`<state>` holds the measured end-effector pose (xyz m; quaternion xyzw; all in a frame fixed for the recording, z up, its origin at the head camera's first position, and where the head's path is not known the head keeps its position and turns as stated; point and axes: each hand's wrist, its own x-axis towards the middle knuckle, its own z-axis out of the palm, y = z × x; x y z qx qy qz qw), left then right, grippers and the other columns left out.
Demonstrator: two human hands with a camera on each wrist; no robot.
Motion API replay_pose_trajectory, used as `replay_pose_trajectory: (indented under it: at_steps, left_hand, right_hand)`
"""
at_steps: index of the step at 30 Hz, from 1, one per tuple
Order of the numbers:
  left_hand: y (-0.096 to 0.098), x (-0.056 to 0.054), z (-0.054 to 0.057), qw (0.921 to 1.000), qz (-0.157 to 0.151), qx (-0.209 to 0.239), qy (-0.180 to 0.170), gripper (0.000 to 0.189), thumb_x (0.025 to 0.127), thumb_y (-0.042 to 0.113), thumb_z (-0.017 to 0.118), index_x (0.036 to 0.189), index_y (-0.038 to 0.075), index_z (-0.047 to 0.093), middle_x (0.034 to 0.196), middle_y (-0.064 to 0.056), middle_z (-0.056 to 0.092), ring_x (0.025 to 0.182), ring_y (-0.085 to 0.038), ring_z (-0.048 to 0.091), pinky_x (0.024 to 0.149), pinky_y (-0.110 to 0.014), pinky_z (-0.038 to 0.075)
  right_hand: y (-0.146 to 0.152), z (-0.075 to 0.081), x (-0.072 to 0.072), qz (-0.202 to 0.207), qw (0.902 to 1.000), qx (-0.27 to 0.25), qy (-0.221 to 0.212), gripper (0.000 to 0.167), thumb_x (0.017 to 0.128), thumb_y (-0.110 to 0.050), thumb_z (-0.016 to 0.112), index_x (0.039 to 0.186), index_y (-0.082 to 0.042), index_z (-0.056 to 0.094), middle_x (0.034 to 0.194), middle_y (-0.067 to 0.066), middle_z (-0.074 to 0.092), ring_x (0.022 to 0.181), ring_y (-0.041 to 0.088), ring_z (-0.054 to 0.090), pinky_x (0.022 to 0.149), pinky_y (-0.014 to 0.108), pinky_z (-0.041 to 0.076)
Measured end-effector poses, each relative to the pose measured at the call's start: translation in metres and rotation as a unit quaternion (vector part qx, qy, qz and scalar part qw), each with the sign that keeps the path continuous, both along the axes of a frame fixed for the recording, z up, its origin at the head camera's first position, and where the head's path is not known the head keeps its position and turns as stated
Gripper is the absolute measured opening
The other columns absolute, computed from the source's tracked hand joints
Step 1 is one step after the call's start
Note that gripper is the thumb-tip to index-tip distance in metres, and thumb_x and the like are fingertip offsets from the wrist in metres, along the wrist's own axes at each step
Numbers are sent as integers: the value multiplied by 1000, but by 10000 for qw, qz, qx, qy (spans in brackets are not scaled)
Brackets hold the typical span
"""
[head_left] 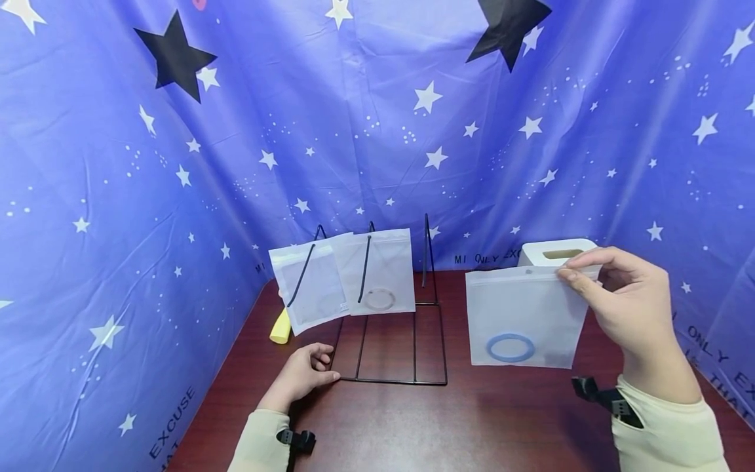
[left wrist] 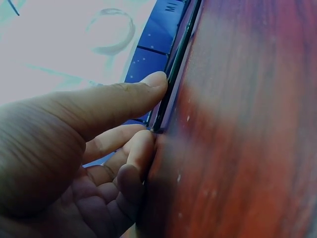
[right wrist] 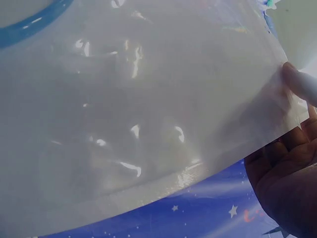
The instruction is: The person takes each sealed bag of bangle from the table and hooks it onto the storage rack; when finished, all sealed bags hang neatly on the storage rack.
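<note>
My right hand (head_left: 634, 301) pinches the top right corner of a frosted zip bag (head_left: 527, 308) between thumb and fingers. A blue ring (head_left: 510, 335) lies low inside that bag, which hangs above the table, right of a black wire display rack (head_left: 415, 347). On the rack's left prong hangs a tilted frosted bag (head_left: 315, 282); another frosted bag (head_left: 389, 262), with a pale ring at its bottom, is on the middle prong. The right prong (head_left: 425, 255) carries nothing. With thumb and curled fingers, my left hand (head_left: 303, 373) holds the front left corner of the rack's base.
A white box (head_left: 548, 249) with a slot in its top stands behind the held bag. Partly hidden behind the left hanging bag is a yellow object (head_left: 281, 328). Blue star-printed curtains (head_left: 366, 144) enclose the dark red wooden table (head_left: 425, 426) at the back and sides.
</note>
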<state>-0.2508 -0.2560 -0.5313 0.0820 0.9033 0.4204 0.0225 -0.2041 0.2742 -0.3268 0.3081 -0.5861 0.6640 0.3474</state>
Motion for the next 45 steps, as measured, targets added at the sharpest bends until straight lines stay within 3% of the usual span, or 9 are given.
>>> replay_pose_trajectory:
  at_steps: [7, 13, 17, 21, 28, 35, 41, 45]
  left_hand:
    - [0, -2, 2, 10000, -46, 56, 59, 57, 78, 18, 95, 127, 4, 69, 100, -2, 66, 85, -17, 62, 68, -31, 52]
    - [0, -3, 2, 9997, -19, 139, 190, 58, 77, 17, 95, 127, 4, 68, 103, -4, 66, 85, -18, 62, 66, -31, 53]
    - [2, -2, 5, 9989, 89, 160, 426, 56, 77, 17, 95, 125, 6, 69, 103, -4, 66, 85, -17, 62, 64, -31, 53]
    - [8, 0, 11, 9966, 57, 125, 812, 51, 78, 17, 95, 123, 7, 71, 101, -3, 68, 84, -15, 63, 70, -30, 54]
    - [24, 6, 27, 9898, -356, 430, 1308, 45, 81, 16, 92, 120, 8, 72, 103, -14, 70, 86, -22, 68, 77, -32, 55]
    - [42, 12, 41, 9863, -768, 633, 1318, 47, 84, 16, 91, 125, 10, 70, 108, -16, 69, 93, -29, 69, 84, -46, 57]
    - [63, 20, 52, 9843, -1067, 668, 1238, 44, 86, 19, 89, 125, 19, 70, 108, -5, 69, 94, -25, 68, 81, -37, 57]
    - [80, 25, 55, 9810, -1325, 761, 1197, 42, 88, 24, 88, 125, 24, 69, 106, 6, 68, 94, -29, 69, 78, -41, 58]
  right_hand:
    - [-11, 1, 0, -77, 10000, -4, 53, 19, 75, 35, 66, 91, 25, 65, 90, 13, 76, 62, 13, 59, 53, 18, 40]
    - [-21, 0, -1, 121, 9998, -123, 18, 20, 74, 37, 64, 91, 26, 64, 91, 15, 76, 66, 14, 63, 53, 19, 43]
    - [-26, -1, -2, 156, 9998, -123, -16, 21, 75, 37, 64, 91, 25, 65, 90, 15, 76, 67, 14, 64, 54, 19, 44]
    - [-31, -3, -2, -24, 10000, 8, -74, 21, 75, 35, 66, 92, 23, 68, 90, 13, 75, 61, 12, 60, 51, 20, 41]
    - [-40, -6, -5, -194, 9996, 186, -115, 21, 75, 34, 68, 91, 20, 69, 87, 7, 76, 53, 8, 50, 47, 21, 33]
    - [-48, -8, -6, -177, 9995, 269, -74, 22, 75, 34, 69, 91, 19, 70, 85, 8, 76, 56, 8, 53, 48, 21, 35]
    - [-58, -9, -8, -220, 9990, 350, -150, 21, 76, 32, 70, 90, 17, 70, 85, 9, 76, 57, 9, 52, 48, 21, 34]
    - [-66, -11, -9, -217, 9985, 443, -226, 21, 77, 31, 71, 90, 15, 71, 87, 9, 76, 58, 10, 52, 48, 22, 33]
